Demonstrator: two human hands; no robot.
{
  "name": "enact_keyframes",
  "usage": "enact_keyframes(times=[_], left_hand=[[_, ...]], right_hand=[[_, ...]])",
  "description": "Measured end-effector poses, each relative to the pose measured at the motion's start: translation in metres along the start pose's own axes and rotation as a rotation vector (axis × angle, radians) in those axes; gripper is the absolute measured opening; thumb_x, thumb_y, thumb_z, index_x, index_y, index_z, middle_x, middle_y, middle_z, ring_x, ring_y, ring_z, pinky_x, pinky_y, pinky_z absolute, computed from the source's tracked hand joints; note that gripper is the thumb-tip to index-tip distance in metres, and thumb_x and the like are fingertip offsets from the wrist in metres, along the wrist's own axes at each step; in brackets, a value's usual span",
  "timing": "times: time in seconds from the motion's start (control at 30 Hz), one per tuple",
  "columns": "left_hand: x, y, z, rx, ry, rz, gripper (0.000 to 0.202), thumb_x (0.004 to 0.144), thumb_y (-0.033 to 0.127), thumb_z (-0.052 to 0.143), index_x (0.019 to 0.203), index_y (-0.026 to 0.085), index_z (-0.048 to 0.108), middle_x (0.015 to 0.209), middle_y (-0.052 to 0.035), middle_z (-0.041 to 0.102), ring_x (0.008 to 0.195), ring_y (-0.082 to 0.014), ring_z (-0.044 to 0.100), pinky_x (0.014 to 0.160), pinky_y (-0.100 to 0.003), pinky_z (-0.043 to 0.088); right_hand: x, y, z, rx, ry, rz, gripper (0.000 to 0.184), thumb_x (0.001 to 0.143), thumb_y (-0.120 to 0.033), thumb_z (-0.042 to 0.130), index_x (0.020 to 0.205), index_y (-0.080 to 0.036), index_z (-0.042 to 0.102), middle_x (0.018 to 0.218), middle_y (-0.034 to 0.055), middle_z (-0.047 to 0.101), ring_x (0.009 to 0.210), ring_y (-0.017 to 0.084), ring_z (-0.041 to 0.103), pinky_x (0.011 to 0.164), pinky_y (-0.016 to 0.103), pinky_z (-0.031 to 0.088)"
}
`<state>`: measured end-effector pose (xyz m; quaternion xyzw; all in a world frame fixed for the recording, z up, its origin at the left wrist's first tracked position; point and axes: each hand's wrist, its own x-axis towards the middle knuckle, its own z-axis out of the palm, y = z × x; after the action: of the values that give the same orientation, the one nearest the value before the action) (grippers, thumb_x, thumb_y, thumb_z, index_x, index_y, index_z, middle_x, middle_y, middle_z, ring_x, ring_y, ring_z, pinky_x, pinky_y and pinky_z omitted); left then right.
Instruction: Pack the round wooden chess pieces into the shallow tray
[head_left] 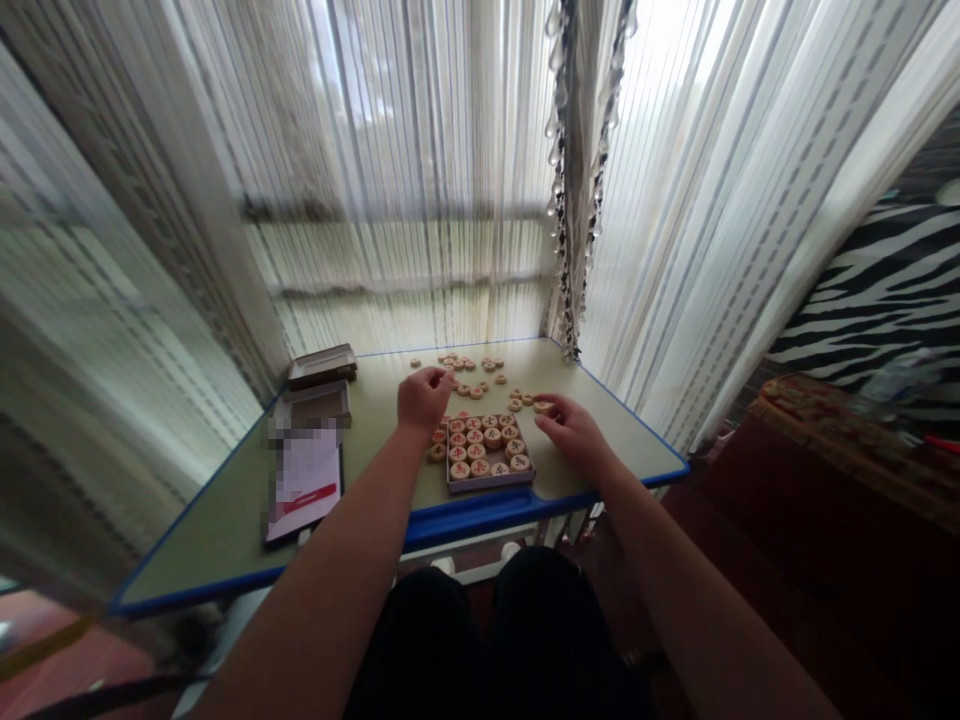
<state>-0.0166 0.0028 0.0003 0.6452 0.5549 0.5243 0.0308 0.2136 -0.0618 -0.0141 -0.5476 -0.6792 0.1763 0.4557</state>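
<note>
While the L hand (pixel 424 400) was held over the table (pixel 375 470), fingers curled w/ tips drawn together, I couldn't tell if anything was pinched there. The R hand (pixel 574 430) had thumb & forefinger closed round a round piece (pixel 542 408), to the R of the box & a bit behind it, w/ a few more pieces just beside. The open box (pixel 491 484) sat near the front edge, between both forearms, full of round pieces w/ red or dark characters, bar one gap in the 2nd row from the front. Other loose pieces (pixel 476 392) lay scattered toward the back; some sat against the box's L side. Far L: two cartons (pixel 322 368), then a clipboard (pixel 306 470) w/ a red pen (pixel 307 498) on its paper.
</note>
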Motion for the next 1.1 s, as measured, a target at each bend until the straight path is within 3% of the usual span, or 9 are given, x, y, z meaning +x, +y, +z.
enact_keyframes(times=[0.1, 0.2, 0.27, 0.33, 0.47, 0.7, 0.87, 1.1], left_hand=[[-0.001, -0.004, 0.002, 0.011, 0.049, -0.017, 0.037, 0.074, 0.043, 0.049, 0.092, 0.015, 0.064, 0.054, 0.0011, 0.056, 0.054, -0.0124, 0.053, 0.056, -0.023, 0.039], [-0.002, -0.005, 0.004, 0.026, 0.036, -0.014, 0.036, 0.076, 0.044, 0.047, 0.090, 0.015, 0.063, 0.052, 0.0016, 0.054, 0.053, -0.0125, 0.052, 0.057, -0.023, 0.038], [-0.003, -0.005, 0.005, 0.047, 0.021, -0.005, 0.034, 0.076, 0.044, 0.046, 0.084, 0.016, 0.064, 0.051, 0.0017, 0.053, 0.051, -0.0122, 0.051, 0.056, -0.023, 0.038], [-0.003, -0.005, 0.005, 0.068, 0.004, 0.016, 0.032, 0.076, 0.043, 0.046, 0.081, 0.017, 0.065, 0.051, 0.0016, 0.053, 0.050, -0.0119, 0.050, 0.054, -0.022, 0.036], [-0.004, 0.000, 0.003, 0.093, 0.041, 0.043, 0.031, 0.077, 0.041, 0.046, 0.077, 0.017, 0.065, 0.053, 0.0008, 0.055, 0.051, -0.0120, 0.050, 0.054, -0.022, 0.036], [-0.008, 0.006, -0.002, 0.131, 0.063, 0.066, 0.031, 0.077, 0.040, 0.045, 0.074, 0.016, 0.065, 0.053, -0.0003, 0.056, 0.051, -0.0120, 0.049, 0.054, -0.022, 0.035], [-0.009, 0.007, -0.001, 0.159, 0.037, 0.076, 0.031, 0.078, 0.040, 0.044, 0.072, 0.017, 0.064, 0.055, -0.0006, 0.057, 0.052, -0.0121, 0.049, 0.054, -0.022, 0.034], [-0.012, 0.010, -0.004, 0.161, 0.026, 0.083, 0.031, 0.078, 0.038, 0.044, 0.071, 0.017, 0.064, 0.055, -0.0005, 0.057, 0.051, -0.0116, 0.049, 0.054, -0.022, 0.034]], right_hand=[[0.022, 0.007, -0.003, -0.112, 0.207, -0.035, 0.043, 0.072, -0.027, 0.050, 0.114, -0.017, 0.054, 0.073, 0.0013, 0.058, 0.058, 0.013, 0.050, 0.062, 0.027, 0.041], [0.041, 0.021, 0.001, -0.312, 0.318, -0.051, 0.043, 0.073, -0.026, 0.048, 0.113, -0.014, 0.055, 0.088, 0.0084, 0.061, 0.078, 0.019, 0.054, 0.075, 0.032, 0.040], [0.047, 0.031, 0.008, -0.460, 0.242, -0.031, 0.040, 0.072, -0.027, 0.050, 0.109, -0.017, 0.060, 0.103, 0.0105, 0.060, 0.095, 0.023, 0.050, 0.085, 0.035, 0.036], [0.049, 0.037, 0.015, -0.551, 0.109, -0.030, 0.034, 0.074, -0.029, 0.049, 0.104, -0.021, 0.064, 0.111, 0.0073, 0.058, 0.101, 0.023, 0.048, 0.089, 0.035, 0.032], [0.048, 0.040, 0.018, -0.592, -0.056, -0.055, 0.029, 0.078, -0.029, 0.043, 0.091, -0.023, 0.069, 0.096, 0.0030, 0.067, 0.093, 0.017, 0.053, 0.088, 0.031, 0.032], [0.047, 0.040, 0.010, -0.548, 0.114, 0.064, 0.031, 0.074, -0.020, 0.045, 0.094, -0.015, 0.067, 0.091, 0.0081, 0.068, 0.088, 0.018, 0.058, 0.090, 0.030, 0.033], [0.048, 0.042, 0.010, -0.514, 0.082, 0.122, 0.025, 0.073, -0.027, 0.050, 0.083, -0.018, 0.071, 0.082, 0.0074, 0.070, 0.081, 0.019, 0.059, 0.086, 0.031, 0.038], [0.048, 0.046, 0.010, -0.444, 0.125, 0.109, 0.032, 0.076, -0.016, 0.043, 0.098, -0.018, 0.067, 0.091, 0.0058, 0.068, 0.084, 0.015, 0.060, 0.081, 0.026, 0.043]])
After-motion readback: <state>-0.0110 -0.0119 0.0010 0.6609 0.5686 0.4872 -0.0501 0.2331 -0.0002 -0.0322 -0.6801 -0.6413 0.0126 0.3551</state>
